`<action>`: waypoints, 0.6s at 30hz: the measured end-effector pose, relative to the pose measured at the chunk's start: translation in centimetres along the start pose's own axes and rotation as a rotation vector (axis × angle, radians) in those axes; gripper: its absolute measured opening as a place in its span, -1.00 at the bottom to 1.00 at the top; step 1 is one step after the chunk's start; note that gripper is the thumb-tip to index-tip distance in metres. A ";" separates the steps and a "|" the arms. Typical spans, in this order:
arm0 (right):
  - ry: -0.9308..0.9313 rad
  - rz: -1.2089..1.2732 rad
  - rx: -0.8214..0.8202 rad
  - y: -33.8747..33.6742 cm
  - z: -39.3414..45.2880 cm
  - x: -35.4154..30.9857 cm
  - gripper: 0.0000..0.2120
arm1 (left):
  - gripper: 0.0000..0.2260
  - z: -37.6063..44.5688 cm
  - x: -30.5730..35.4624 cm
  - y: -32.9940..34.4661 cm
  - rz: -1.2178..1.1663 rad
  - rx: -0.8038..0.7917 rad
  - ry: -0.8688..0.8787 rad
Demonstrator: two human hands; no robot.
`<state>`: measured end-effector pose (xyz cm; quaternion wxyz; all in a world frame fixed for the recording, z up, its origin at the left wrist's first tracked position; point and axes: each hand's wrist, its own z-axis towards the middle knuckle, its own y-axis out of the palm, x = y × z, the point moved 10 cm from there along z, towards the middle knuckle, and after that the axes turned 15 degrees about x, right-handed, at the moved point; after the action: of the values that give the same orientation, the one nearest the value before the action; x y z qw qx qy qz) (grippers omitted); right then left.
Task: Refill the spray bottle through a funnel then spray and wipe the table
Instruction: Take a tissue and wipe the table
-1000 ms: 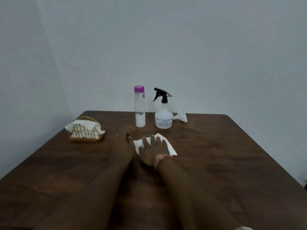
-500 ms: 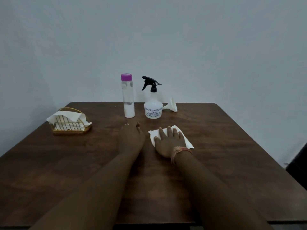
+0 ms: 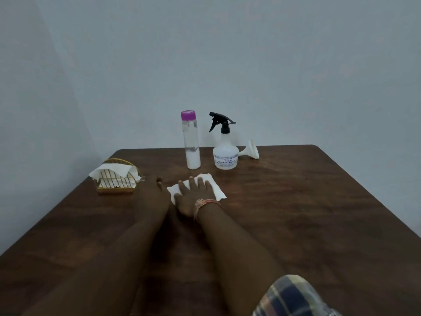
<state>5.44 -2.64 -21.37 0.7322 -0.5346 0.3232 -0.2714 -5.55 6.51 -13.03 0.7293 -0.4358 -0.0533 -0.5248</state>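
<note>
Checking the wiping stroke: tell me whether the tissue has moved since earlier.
Yes. Judged against the spray bottle, the tissue under the right hand slid right, then back left, ending nearer the tall bottle.

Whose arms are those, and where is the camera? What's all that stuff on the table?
There is no machine here, just a person. The camera sits on the person's head and looks forward and down, so you see their two arms reaching out from the bottom of the picture. The right hand lies flat, fingers straight, pressing a white tissue on the brown table. The left hand rests on the table beside it and holds nothing. At the back stand a tall clear bottle with a purple cap and a spray bottle with a black trigger. A white funnel lies on its side next to the spray bottle. On the left is a gold wire holder with napkins.
</note>
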 end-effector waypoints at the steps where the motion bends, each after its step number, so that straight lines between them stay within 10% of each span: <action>1: -0.023 0.005 -0.010 0.0 -0.9 -0.6 -0.41 | -0.77 -0.1 0.1 -0.3 -0.001 0.011 -0.023; 10: -0.186 -0.032 -0.002 -1.4 -10.4 -2.0 -0.29 | -0.76 -4.3 6.5 -0.2 -0.085 -0.045 -0.051; 18: 0.057 0.030 0.104 -4.3 -14.6 5.7 -0.39 | -0.78 -8.3 11.3 0.4 -0.244 -0.135 0.033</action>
<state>-2.22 -16.95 -21.54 0.7534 -0.4830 0.3376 -0.2919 -3.36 -7.31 -12.33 0.6299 -0.4655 -0.0583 -0.6189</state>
